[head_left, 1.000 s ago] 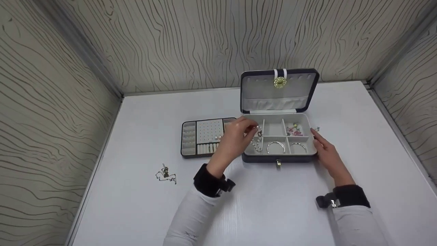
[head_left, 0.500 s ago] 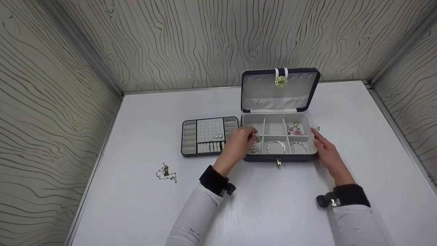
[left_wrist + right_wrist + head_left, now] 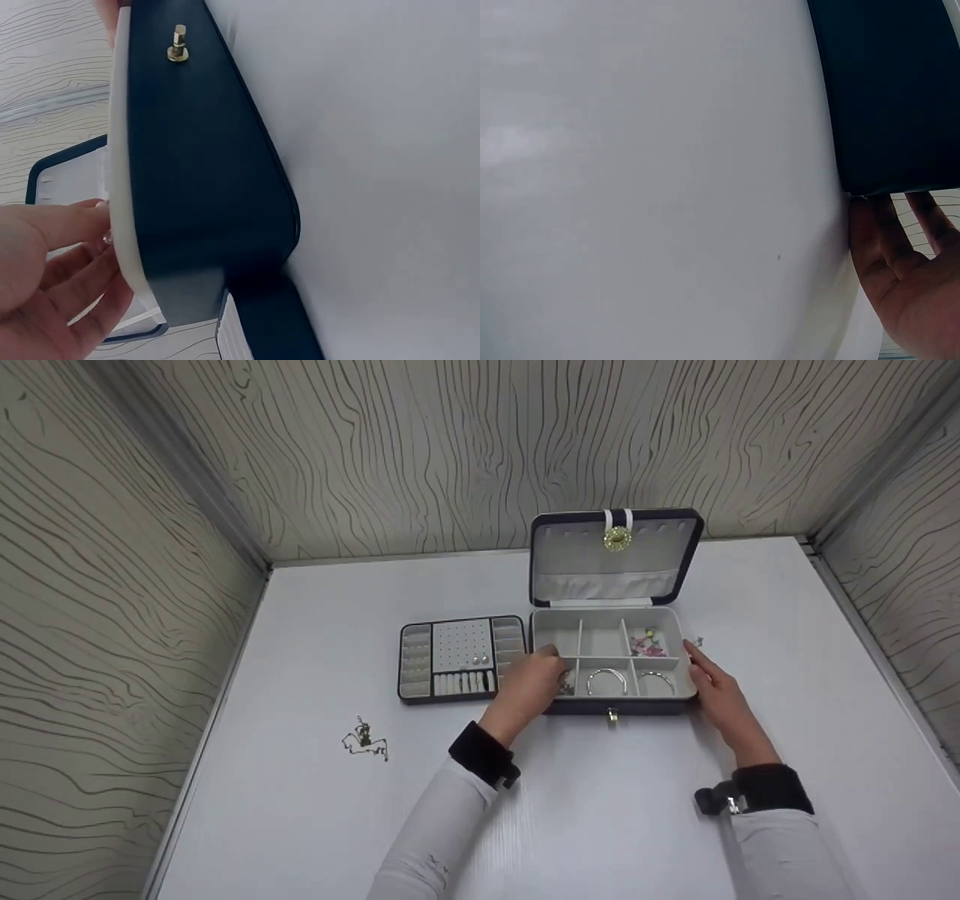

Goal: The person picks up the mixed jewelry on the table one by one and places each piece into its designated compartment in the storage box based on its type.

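Jewellery box [image 3: 652, 708] shows compartments [image 3: 602, 639] in head view only.

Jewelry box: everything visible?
The jewelry box stands open on the table, dark blue, leather-like outside, pale inside. Its raised lid bears a gold ornament; the front, a gold post. Six compartments: front middle and front right each hold a bangle, back right colourful pieces. The left hand, pinching beads, is at front left; the right hand touches the right side.

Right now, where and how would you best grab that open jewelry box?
Take the jewelry box by its base's straight outer wall, probably coming from the right, where the right hand touches it. The tray crowds the left side, and the raised lid looks hinged, so it might swing.
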A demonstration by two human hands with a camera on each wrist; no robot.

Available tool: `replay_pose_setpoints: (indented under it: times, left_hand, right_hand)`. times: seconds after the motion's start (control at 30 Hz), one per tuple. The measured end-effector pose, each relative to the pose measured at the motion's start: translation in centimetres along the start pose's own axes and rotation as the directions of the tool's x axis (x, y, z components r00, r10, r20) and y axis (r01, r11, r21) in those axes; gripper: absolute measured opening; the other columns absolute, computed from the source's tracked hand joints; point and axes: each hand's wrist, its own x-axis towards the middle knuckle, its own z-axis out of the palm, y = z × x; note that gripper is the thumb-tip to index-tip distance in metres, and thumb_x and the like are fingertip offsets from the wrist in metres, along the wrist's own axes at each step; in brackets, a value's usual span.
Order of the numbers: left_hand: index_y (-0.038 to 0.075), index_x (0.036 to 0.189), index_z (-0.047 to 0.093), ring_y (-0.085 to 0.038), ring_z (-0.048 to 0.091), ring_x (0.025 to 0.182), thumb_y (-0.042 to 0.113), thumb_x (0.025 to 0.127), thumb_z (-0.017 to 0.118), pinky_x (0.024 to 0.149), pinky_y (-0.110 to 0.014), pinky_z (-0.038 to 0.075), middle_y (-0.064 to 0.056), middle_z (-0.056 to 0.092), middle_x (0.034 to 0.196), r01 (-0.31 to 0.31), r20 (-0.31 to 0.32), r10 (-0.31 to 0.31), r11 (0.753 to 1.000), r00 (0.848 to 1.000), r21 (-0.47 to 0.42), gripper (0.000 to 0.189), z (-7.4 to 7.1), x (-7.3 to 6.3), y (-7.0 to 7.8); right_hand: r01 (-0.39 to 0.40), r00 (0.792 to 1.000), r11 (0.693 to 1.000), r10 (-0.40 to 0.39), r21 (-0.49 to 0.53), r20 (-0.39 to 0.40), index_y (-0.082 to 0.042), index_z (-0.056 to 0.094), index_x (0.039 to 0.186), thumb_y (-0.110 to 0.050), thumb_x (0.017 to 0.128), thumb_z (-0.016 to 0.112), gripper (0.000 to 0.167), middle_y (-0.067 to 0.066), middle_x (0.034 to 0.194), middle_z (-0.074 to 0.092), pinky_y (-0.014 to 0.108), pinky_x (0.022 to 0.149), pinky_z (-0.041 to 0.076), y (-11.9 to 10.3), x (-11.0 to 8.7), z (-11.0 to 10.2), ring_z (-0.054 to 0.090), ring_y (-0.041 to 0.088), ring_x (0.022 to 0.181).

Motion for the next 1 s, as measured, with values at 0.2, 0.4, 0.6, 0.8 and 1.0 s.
replay_pose_setpoints:
  times: [0.2, 0.4, 0.6, 0.8, 1.0]
  left_hand:
    - [0.02, 0.092, 0.078, -0.013, 0.064, 0.068, 0.016, 0.088, 0.072, 0.075, -0.032, 0.053, 0.001, 0.068, 0.09, -0.104, 0.015, 0.104, 0.958, 0.994, 0.265, 0.009, 0.5, 0.4, 0.1]
    - [0.024, 0.095, 0.078, -0.011, 0.066, 0.071, 0.019, 0.086, 0.074, 0.091, -0.039, 0.048, 0.003, 0.069, 0.09, -0.123, 0.034, 0.118, 0.952, 0.992, 0.281, 0.01, 1.1, 0.7, -0.1]
    - [0.02, 0.092, 0.076, -0.012, 0.067, 0.072, 0.021, 0.086, 0.075, 0.097, -0.041, 0.047, 0.003, 0.069, 0.087, -0.131, 0.067, 0.117, 0.945, 0.991, 0.3, 0.006, 1.4, 0.9, -0.1]
    - [0.02, 0.092, 0.076, -0.011, 0.066, 0.076, 0.013, 0.085, 0.073, 0.099, -0.041, 0.046, 0.004, 0.07, 0.086, -0.127, 0.087, 0.106, 0.944, 0.991, 0.305, 0.01, 1.4, 1.0, -0.2]
    - [0.021, 0.09, 0.076, -0.01, 0.066, 0.075, 0.01, 0.084, 0.073, 0.099, -0.041, 0.046, 0.005, 0.07, 0.083, -0.13, 0.08, 0.11, 0.934, 0.991, 0.332, 0.013, 1.5, 1.0, -0.3]
  right_hand:
    - [-0.001, 1.0, 1.0, 0.001, -0.004, 0.005, -0.021, 0.015, 0.158, -0.035, 0.108, 0.032, 0.054, 0.018, 0.16, 0.004, 0.058, 0.116, 0.006, -0.1, 0.1, 0.0, 0.001, 0.04, 0.146]
    - [-0.003, 1.0, 1.0, 0.003, 0.002, -0.003, -0.021, 0.016, 0.157, -0.043, 0.106, 0.032, 0.058, 0.016, 0.161, 0.004, 0.057, 0.116, 0.006, -0.1, -0.1, 0.0, 0.001, 0.039, 0.146]
    - [0.001, 1.0, 1.0, -0.001, 0.017, -0.01, -0.021, 0.017, 0.157, -0.041, 0.107, 0.032, 0.057, 0.017, 0.161, 0.005, 0.059, 0.116, 0.007, -0.1, -0.1, 0.1, 0.001, 0.039, 0.146]
    - [0.003, 1.0, 1.0, -0.003, -0.001, -0.011, -0.021, 0.016, 0.158, -0.04, 0.107, 0.032, 0.056, 0.017, 0.161, 0.006, 0.059, 0.116, 0.007, -0.1, -0.1, 0.2, 0.001, 0.04, 0.146]
    - [0.001, 1.0, 1.0, -0.001, 0.0, -0.01, -0.022, 0.016, 0.158, -0.042, 0.106, 0.032, 0.057, 0.017, 0.161, 0.005, 0.059, 0.116, 0.008, -0.1, -0.1, 0.1, 0.001, 0.04, 0.146]
